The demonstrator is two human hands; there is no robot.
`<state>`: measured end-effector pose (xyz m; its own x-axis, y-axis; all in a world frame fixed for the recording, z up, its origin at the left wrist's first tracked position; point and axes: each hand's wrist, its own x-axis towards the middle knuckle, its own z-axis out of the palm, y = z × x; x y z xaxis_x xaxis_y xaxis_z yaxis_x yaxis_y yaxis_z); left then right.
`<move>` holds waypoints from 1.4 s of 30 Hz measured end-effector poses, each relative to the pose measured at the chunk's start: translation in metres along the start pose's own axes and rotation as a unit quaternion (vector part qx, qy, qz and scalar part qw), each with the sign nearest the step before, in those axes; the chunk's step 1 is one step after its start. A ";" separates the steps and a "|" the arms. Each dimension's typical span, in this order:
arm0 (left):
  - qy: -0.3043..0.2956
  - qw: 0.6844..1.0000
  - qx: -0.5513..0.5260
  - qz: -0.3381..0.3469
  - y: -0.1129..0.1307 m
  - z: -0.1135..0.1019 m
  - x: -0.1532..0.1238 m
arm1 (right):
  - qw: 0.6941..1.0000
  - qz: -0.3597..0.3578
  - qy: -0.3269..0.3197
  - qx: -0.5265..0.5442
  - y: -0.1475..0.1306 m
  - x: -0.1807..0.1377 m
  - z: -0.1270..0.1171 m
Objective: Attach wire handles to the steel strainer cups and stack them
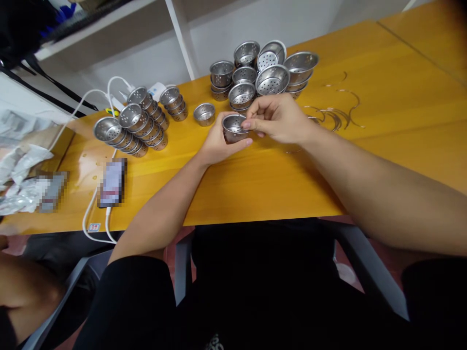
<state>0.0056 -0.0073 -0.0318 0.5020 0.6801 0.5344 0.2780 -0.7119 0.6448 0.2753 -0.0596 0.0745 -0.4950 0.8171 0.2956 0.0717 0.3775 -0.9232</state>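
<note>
Small perforated steel cup (233,127) was held just above the yellow tabletop (262,184), near its middle. My left hand (216,145) cradled it, fingers curled under and thumb along the near side. My right hand (279,119) met it from the right, fingers bunched narrow and pinched on the rim. One loose cup (204,114) lay just beyond. Behind that stood a cluster of stacked cups (255,78), with toppled rows of nested cups (136,127) to the left. Curved wire pieces (333,116) lay right of my hand. Phone (112,182) and white cable (88,214) sat at the near left edge.
</note>
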 end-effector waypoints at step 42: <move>0.066 0.996 0.014 -0.053 0.016 -0.008 0.006 | 0.967 -0.090 -0.020 -0.235 0.009 -0.006 0.002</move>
<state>0.0065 -0.0128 -0.0135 0.3569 0.7677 0.5322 0.3479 -0.6380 0.6870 0.2772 -0.0620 0.0638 -0.5687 0.7053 0.4232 0.3629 0.6769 -0.6405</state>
